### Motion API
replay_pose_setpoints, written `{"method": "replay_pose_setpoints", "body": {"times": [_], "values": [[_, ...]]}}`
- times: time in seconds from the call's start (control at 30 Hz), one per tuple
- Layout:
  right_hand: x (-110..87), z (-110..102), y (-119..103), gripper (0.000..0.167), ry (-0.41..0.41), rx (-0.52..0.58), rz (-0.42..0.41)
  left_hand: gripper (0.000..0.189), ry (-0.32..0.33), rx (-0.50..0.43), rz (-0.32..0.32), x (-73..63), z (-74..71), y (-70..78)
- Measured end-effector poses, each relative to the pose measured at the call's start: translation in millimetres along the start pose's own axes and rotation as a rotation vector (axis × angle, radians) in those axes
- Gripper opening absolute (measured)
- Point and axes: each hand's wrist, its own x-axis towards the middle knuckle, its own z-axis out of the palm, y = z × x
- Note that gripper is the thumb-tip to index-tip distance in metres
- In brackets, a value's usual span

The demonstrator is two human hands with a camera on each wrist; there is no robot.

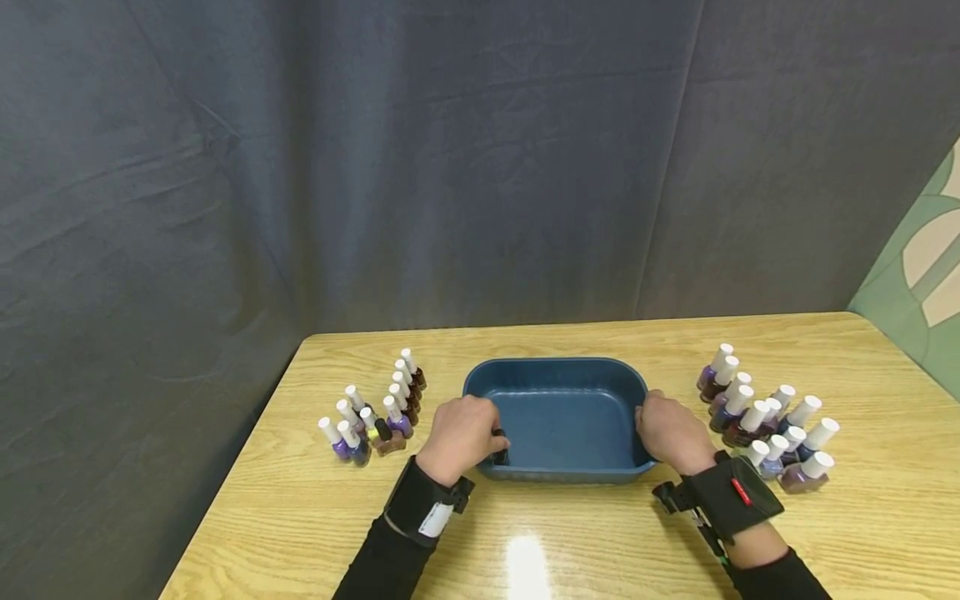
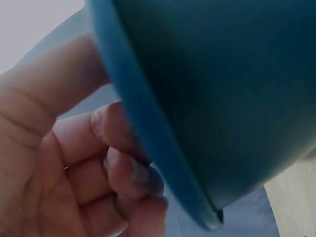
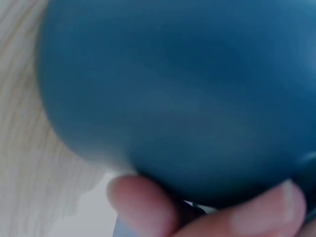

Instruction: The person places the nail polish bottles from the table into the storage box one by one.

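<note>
A dark blue plastic tub (image 1: 566, 429) stands on the table between both hands. My left hand (image 1: 461, 433) grips its left end; in the left wrist view, curled fingers (image 2: 131, 170) lie along the outside of the rim (image 2: 143, 108). A small black piece (image 1: 500, 448) shows by the left thumb, its kind unclear. At the opposite end, my right hand (image 1: 675, 433) holds the tub's right rim. The right wrist view shows two fingertips (image 3: 264, 212) against the blurred blue wall (image 3: 177, 98), with something dark partly hidden between them.
Nail polish bottles with mostly white caps (image 1: 352, 433) stand in a group left of the tub. Another group of polish bottles (image 1: 772, 433) is close beside the right hand and wrist. A grey curtain (image 1: 480, 167) hangs behind the wooden table (image 1: 525, 533).
</note>
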Motion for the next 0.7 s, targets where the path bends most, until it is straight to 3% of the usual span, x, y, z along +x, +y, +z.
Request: {"method": "replay_pose_setpoints", "body": {"times": [0.2,0.4,0.5,0.57,0.7], "values": [[-0.1,-1,-1,0.028,-0.017,0.005,0.013,0.054,-0.016,-0.032,-0.013,-0.7,-1.1,1.2],[0.0,-1,0,0.027,-0.014,0.005,0.002,0.018,-0.007,-0.009,-0.008,-7.1,-8.5,0.1],[0.1,-1,-1,0.027,-0.014,0.001,0.001,0.016,0.023,0.004,-0.017,-10.1,-17.5,-4.5],[0.2,-1,0,0.027,-0.012,-0.005,-0.004,0.019,0.047,0.001,-0.034,-11.6,-25.3,-9.9],[0.0,-1,0,0.027,-0.017,-0.015,-0.002,0.022,0.070,-0.016,-0.137,-14.3,-43.9,-24.0]]}}
